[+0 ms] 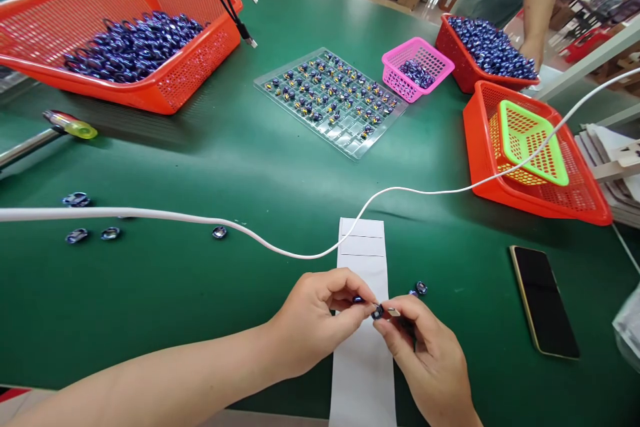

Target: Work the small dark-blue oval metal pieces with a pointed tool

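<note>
Green cloth covers the table [260, 167]. Near the front edge, the left hand [313, 320] and right hand [425, 353] pinch one small blue part [377, 311] between their fingertips, above a white label strip [363, 247]. Two loose parts [421, 287] lie just right of it. A white cable [200, 219] crosses behind the hands. A phone [543, 300] lies right; a clear tray [333, 100] sits farther off, orange baskets [165, 90] beyond.

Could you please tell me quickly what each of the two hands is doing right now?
Left hand: closed, pinching a small dark blue part.
Right hand: closed, fingertips on the same part.
</note>
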The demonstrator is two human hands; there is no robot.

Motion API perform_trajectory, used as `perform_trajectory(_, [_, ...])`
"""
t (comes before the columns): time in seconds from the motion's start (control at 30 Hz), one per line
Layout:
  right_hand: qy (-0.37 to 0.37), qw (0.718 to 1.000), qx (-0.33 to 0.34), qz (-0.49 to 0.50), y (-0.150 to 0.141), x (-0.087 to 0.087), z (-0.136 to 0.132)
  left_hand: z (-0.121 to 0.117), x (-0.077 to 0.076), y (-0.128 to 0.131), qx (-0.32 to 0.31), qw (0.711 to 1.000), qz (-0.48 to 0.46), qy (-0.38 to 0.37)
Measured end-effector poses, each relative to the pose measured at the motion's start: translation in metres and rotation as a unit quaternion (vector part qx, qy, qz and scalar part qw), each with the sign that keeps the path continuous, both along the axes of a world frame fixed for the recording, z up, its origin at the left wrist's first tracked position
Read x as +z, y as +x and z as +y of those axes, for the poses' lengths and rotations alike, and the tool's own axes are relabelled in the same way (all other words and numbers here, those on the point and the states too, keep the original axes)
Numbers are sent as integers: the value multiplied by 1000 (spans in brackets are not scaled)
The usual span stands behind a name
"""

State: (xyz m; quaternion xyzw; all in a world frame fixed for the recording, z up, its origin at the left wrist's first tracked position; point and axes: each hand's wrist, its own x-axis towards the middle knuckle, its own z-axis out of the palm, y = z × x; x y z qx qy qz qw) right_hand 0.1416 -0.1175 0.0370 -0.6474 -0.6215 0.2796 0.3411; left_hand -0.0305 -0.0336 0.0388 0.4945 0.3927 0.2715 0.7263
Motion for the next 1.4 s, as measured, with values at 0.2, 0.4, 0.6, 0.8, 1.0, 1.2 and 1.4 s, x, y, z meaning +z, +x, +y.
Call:
perform_trajectory(0.2, [-3,1000,5,0,1,0,0,0,1,0,-2,1000,2,2])
perform_trajectory(0.4, [17,1000,4,-13,-1,3,2,0,0,0,-4,1000,-5,-6])
perform_trajectory(0.6, [20,1000,11,-7,-1,2,2,1,0,0,-1,1000,-10,-28])
perform_trajectory(0.8, [28,999,13,-13,-2,2,3,0,0,1,0,998,-26,-51])
perform_trajectory(1.0, [35,999,19,-20,-2,0,1,1,2,1,1,998,-27,-53])
perform_trajectory(1.2, [127,989,59,-43,0,-5,0,0,-1,1,14,999,-24,-38])
perform_trajectory(1.4, [189,971,103,-105,5,-11,-1,0,-4,0,19,999,-17,24])
